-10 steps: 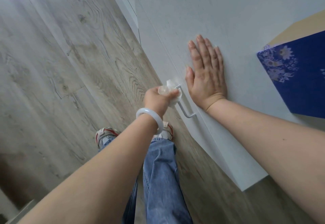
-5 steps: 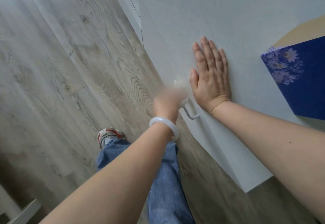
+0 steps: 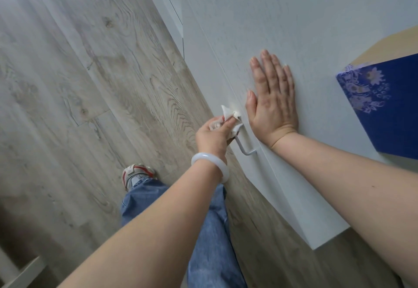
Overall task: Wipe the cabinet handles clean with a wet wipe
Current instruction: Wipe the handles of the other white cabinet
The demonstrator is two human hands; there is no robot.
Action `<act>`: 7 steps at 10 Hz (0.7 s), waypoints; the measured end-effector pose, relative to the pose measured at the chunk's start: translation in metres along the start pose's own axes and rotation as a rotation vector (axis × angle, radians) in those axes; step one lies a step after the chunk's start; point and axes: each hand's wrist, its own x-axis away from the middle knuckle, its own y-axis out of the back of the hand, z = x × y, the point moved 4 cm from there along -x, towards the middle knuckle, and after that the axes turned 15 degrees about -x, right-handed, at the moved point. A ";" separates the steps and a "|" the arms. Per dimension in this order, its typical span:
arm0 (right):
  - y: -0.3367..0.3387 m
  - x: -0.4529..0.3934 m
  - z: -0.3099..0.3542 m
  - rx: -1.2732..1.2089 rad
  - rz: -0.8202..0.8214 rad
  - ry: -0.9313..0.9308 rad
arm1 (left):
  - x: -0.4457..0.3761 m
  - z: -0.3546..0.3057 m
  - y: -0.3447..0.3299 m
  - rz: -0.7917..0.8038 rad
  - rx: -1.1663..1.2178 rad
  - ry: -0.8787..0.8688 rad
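Note:
A white cabinet door (image 3: 294, 27) carries a slim metal bar handle (image 3: 245, 150). My left hand (image 3: 212, 137), with a pale bangle on the wrist, is closed around a crumpled white wet wipe (image 3: 229, 118), which is wrapped over the upper part of the handle. Only the handle's lower end and its bracket show below the wipe. Just right of the handle, my right hand (image 3: 271, 104) lies flat on the door with its fingers spread, holding nothing.
A blue floral-patterned box (image 3: 384, 106) sits at the right edge on a tan surface. Grey wood-look flooring (image 3: 90, 84) fills the left. My jeans leg (image 3: 210, 231) and a sneaker (image 3: 136, 174) stand below the handle. The cabinet's lower corner (image 3: 316, 242) juts out.
My left hand slid down the handle half a second ago and is now back up near its top with the wipe. My right hand stays pressed on the door.

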 end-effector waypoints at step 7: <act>0.002 0.000 0.001 0.008 -0.008 -0.004 | 0.020 0.042 -0.010 -0.050 -0.004 0.103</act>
